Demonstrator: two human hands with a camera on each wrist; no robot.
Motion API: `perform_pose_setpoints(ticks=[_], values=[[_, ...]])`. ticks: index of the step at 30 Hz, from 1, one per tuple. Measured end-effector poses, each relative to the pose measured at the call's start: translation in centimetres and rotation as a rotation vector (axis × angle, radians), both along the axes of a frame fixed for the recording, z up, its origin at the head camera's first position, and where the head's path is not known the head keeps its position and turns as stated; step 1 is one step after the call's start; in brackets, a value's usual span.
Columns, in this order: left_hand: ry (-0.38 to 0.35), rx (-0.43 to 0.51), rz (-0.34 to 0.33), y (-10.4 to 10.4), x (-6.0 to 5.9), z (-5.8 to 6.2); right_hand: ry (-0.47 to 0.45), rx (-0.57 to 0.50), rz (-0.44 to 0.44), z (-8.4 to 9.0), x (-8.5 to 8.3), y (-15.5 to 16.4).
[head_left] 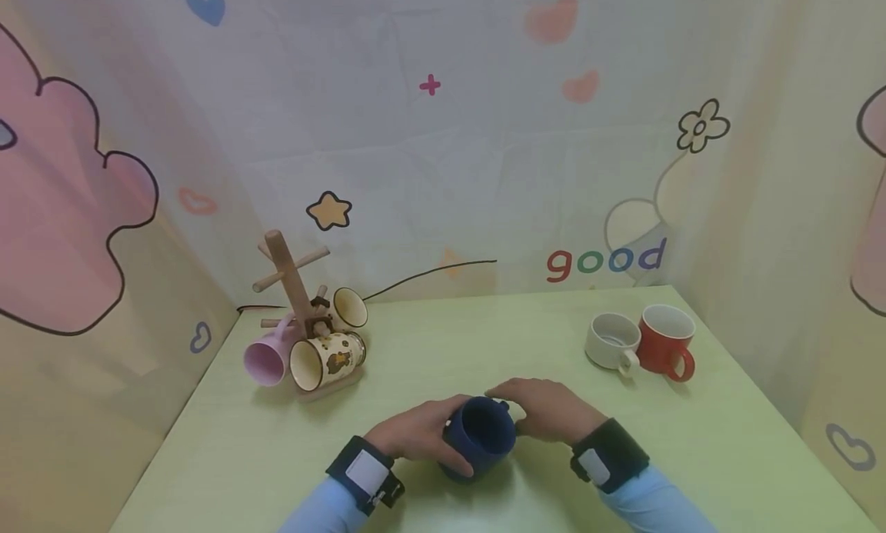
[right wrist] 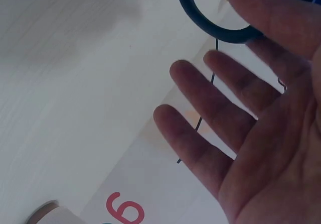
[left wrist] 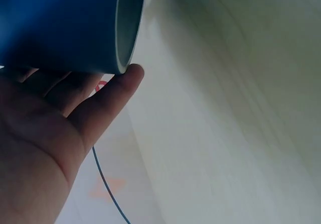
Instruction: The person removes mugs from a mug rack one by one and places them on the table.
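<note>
A dark blue mug (head_left: 484, 456) is tilted low over the near middle of the table, its dark opening facing up in the head view. My left hand (head_left: 418, 433) grips its body, thumb on the near side and fingers round the far side. In the left wrist view, fingers (left wrist: 108, 108) lie along the mug wall, one tip at the rim. At the mug's right, my right hand (head_left: 554, 411) has its fingers loosely spread. In the right wrist view, its thumb (right wrist: 273, 15) overlaps the blue ring handle (right wrist: 228, 34).
A wooden mug tree (head_left: 287, 275) stands at the back left, holding a pink mug (head_left: 266, 360), a patterned cream mug (head_left: 332, 361) and another cream mug (head_left: 350, 308). At the right are a white cup (head_left: 609, 344) and a red mug (head_left: 657, 348). A printed curtain (head_left: 450, 148) hangs behind.
</note>
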State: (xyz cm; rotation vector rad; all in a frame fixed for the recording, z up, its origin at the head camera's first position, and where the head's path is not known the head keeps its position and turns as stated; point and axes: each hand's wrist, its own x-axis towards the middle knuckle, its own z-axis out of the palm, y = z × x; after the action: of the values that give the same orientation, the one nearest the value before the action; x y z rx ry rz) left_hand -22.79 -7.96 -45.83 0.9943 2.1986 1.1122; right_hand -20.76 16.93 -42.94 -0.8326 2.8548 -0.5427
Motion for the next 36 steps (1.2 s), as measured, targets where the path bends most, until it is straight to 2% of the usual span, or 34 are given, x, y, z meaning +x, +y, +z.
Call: perform_pose_setpoints(ticks=[3, 8, 13, 17, 20, 23, 27, 31, 36], values=[[-0.022, -0.007, -0.017, 0.2, 0.2, 0.1, 0.0, -0.024, 0.085, -0.4, -0.1, 0.0], [-0.069, -0.015, -0.058, 0.4, 0.7, 0.3, -0.036, -0.082, 0.177, -0.6, -0.3, 0.1], [-0.104, 0.001, -0.107, 0.4, 0.6, 0.1, -0.053, -0.121, 0.21, -0.3, -0.2, 0.3], [-0.09, 0.026, -0.101, 0.0, 0.1, -0.1, -0.022, -0.133, 0.199, 0.1, 0.0, 0.7], [-0.054, 0.019, -0.05, -0.5, -0.2, 0.0, 0.039, -0.131, 0.179, 0.3, 0.0, 1.0], [0.004, -0.006, 0.033, -0.9, -0.4, 0.1, 0.086, -0.127, 0.122, 0.3, 0.1, 1.2], [0.096, -0.035, 0.166, -1.1, -0.6, 0.1, 0.072, -0.165, 0.003, 0.4, 0.1, 1.2], [0.209, -0.087, 0.271, -1.3, -0.9, -0.1, 0.041, -0.227, -0.116, 0.5, 0.2, 0.9], [0.402, -0.228, 0.344, -1.7, -1.0, -0.2, 0.063, -0.241, -0.295, 0.5, 0.2, 0.6]])
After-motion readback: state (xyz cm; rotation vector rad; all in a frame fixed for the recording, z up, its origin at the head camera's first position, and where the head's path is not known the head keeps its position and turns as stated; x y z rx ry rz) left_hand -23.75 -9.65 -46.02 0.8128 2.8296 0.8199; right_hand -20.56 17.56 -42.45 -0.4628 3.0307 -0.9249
